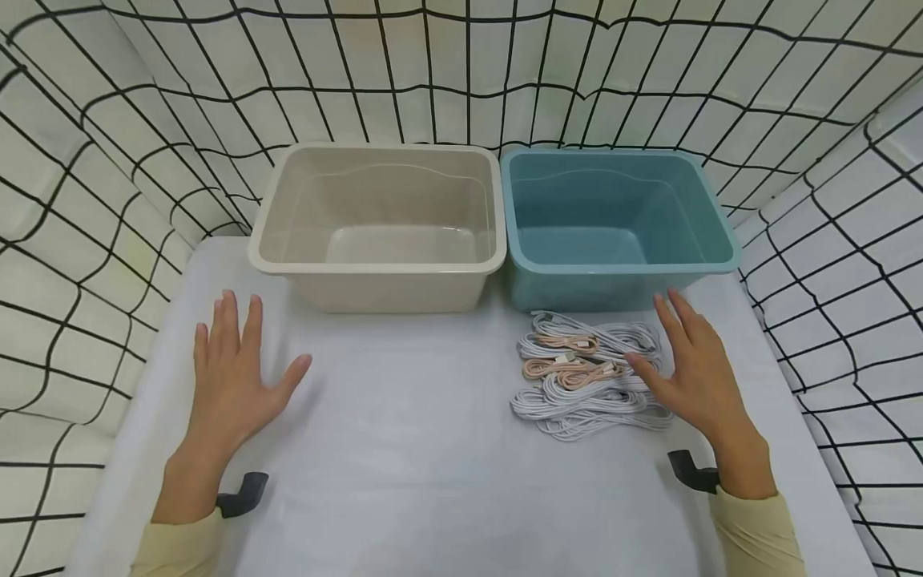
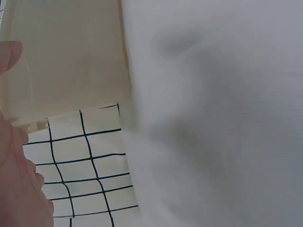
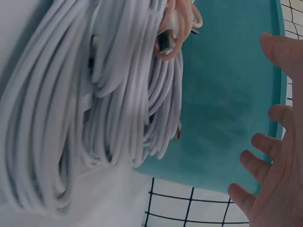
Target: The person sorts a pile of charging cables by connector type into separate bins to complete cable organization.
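From the head camera, my left hand [image 1: 234, 370] lies flat and spread on the white tabletop [image 1: 404, 449], holding nothing. My right hand [image 1: 692, 370] is spread too, its thumb touching the pile of coiled white and pink charging cables [image 1: 586, 375]. The beige plastic bin [image 1: 380, 227] and the teal plastic bin [image 1: 616, 220] both stand empty, so I judge no sorting has begun.

The left wrist view shows only cloth and the beige wall.

In the right wrist view, my fingers [image 3: 272, 184] hang open beside the cables.
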### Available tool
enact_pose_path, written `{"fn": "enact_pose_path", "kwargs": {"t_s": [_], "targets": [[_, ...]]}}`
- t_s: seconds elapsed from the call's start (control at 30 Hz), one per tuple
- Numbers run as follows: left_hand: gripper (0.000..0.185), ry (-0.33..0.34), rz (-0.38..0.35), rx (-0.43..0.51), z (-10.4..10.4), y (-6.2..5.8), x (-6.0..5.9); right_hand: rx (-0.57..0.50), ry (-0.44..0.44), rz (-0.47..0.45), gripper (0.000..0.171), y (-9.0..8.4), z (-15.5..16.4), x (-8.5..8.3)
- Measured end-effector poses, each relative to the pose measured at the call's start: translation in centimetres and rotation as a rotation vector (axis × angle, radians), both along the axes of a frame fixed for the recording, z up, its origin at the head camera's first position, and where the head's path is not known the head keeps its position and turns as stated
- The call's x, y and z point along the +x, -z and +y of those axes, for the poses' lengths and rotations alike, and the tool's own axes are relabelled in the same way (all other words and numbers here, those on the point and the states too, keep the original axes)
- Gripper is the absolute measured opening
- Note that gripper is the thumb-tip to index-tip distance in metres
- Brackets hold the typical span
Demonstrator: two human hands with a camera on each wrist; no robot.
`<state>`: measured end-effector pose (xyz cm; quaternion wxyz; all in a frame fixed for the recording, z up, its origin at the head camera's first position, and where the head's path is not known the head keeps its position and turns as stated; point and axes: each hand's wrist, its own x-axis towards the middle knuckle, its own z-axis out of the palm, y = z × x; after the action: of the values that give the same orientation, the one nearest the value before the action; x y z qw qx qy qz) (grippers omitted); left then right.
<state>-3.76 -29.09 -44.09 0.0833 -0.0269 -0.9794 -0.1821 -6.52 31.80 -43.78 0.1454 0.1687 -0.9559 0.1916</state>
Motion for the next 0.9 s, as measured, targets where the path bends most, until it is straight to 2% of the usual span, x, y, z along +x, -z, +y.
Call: {"fn": "enact_pose_path", "kwargs": {"t_s": [0.23,0.4,0.73,0.83,0.9], "targets": [[0.106,0.022,0.042,0.026,-0.3,-1.9,-0.8,0.007,-0.077,0.015,0.089,-0.3,-1.7,-0.6],[0.102,0.05,0.068,0.038,-0.4,-3.7,-2.0,0.023,-0.133,0.012,0.085,-0.2,-3.5,-1.2],[0.089,0.116,0.153,0.129,1.0,-7.1,-6.1,-0.005,-0.219,0.041,0.059,0.1,-6.7,-2.5],[0.085,0.13,0.156,0.143,1.4,-7.7,-7.6,0.01,-0.258,0.052,0.054,0.4,-7.4,-2.7],[0.084,0.137,0.132,0.147,1.6,-8.2,-8.7,0.024,-0.27,0.047,0.05,0.6,-7.9,-2.8]]}}
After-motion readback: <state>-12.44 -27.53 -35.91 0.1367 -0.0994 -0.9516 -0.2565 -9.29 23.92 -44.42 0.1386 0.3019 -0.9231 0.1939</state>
